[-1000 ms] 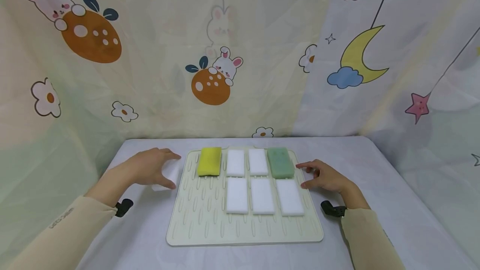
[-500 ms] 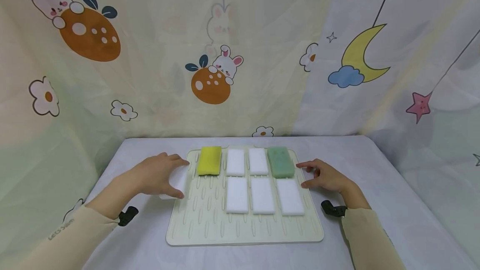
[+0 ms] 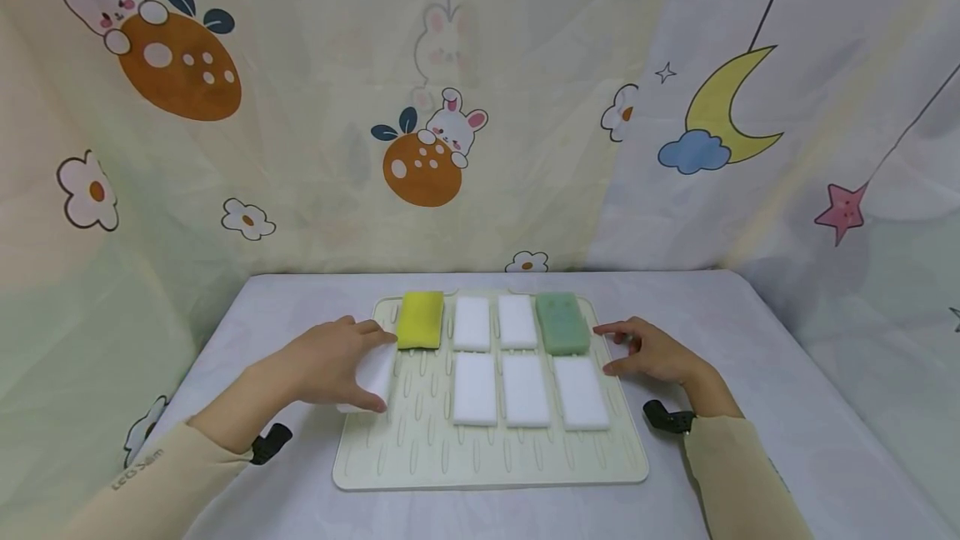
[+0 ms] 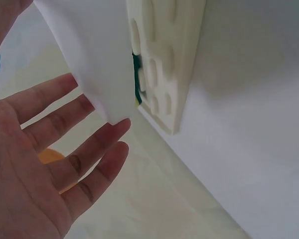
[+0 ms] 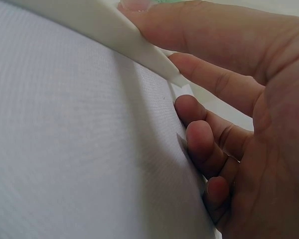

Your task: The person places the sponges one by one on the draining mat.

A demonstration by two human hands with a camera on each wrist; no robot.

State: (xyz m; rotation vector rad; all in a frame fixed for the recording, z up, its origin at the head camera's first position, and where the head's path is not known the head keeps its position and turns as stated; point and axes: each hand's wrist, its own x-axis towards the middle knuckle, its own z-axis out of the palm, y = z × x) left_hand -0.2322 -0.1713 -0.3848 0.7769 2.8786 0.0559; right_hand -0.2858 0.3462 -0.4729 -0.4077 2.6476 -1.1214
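Observation:
My left hand grips a white sponge by its two ends, thumb near and fingers far, over the left edge of a cream ribbed mat. In the left wrist view this sponge is tilted, its corner at the fingertips. At the mat's right edge rests my right hand, thumb and index finger spread apart along it, the other fingers loosely curled. Across the mat's back row lie a yellow sponge, two white sponges and a green sponge. In front of them is a row of white sponges.
The mat lies on a table with a white cloth. A printed curtain hangs behind and at both sides. Small black cameras are strapped to the wrists. Bare ribbed mat shows left of the front white row and along the near edge.
My left hand has moved right and nearer, bringing the white sponge from beside the mat to over its left edge. The right hand and the sponges on the mat have stayed put.

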